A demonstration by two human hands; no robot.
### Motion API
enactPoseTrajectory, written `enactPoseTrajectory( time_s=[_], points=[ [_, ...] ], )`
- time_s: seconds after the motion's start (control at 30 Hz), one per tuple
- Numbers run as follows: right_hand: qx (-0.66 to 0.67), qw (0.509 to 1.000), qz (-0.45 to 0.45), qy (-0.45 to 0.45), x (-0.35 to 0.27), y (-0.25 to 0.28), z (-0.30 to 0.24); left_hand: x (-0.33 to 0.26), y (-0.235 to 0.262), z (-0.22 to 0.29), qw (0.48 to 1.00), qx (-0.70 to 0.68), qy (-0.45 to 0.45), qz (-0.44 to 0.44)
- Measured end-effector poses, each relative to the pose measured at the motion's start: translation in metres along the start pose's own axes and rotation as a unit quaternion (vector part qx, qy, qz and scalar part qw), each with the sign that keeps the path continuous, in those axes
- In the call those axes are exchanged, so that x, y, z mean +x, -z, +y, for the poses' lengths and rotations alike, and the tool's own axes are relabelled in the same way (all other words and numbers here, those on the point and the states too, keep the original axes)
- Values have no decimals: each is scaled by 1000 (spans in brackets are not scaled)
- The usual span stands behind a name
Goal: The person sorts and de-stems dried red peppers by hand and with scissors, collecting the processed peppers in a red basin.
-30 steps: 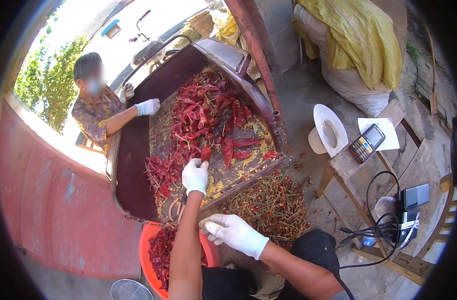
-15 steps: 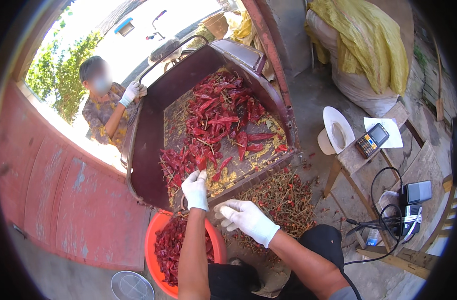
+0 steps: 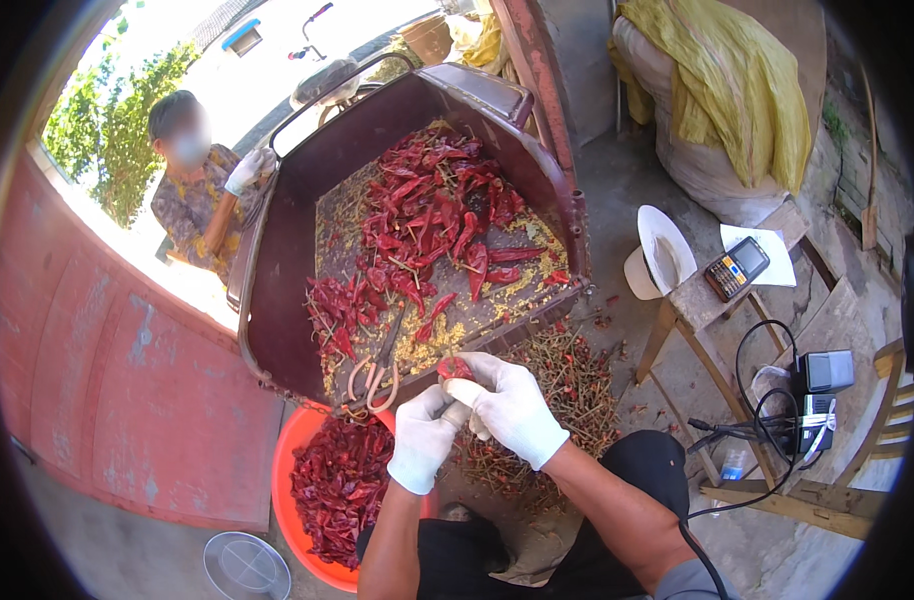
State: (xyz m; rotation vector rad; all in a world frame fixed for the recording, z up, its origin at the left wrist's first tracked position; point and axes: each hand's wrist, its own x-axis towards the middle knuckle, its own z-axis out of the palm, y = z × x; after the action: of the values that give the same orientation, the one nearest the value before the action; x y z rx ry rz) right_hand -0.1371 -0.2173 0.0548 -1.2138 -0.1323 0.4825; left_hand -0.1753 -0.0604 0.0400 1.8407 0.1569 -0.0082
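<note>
Where left grip (image 3: 422, 442) meets right grip (image 3: 518, 412), a red chili (image 3: 456, 368) sits pinched.

- Bright sunlight pours in beyond the opening, over a leafy green shrub (image 3: 117, 135).
- Beside me, a scuffed red panel (image 3: 87, 370) curves past.
- Grey floor (image 3: 617, 190) underfoot.
- A rough wooden bench (image 3: 692, 308) stands near a slatted wooden piece (image 3: 883, 422).

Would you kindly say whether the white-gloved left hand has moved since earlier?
Yes, the left hand has drawn back past the near edge of the maroon metal cart.
</note>
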Motion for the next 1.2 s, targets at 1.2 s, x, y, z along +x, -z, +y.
enactPoseTrajectory(
  time_s=[1.2],
  points=[
    [-74,987,-36,138,2,-3,13,46,45,-19,981,16,-33,190]
  ],
)
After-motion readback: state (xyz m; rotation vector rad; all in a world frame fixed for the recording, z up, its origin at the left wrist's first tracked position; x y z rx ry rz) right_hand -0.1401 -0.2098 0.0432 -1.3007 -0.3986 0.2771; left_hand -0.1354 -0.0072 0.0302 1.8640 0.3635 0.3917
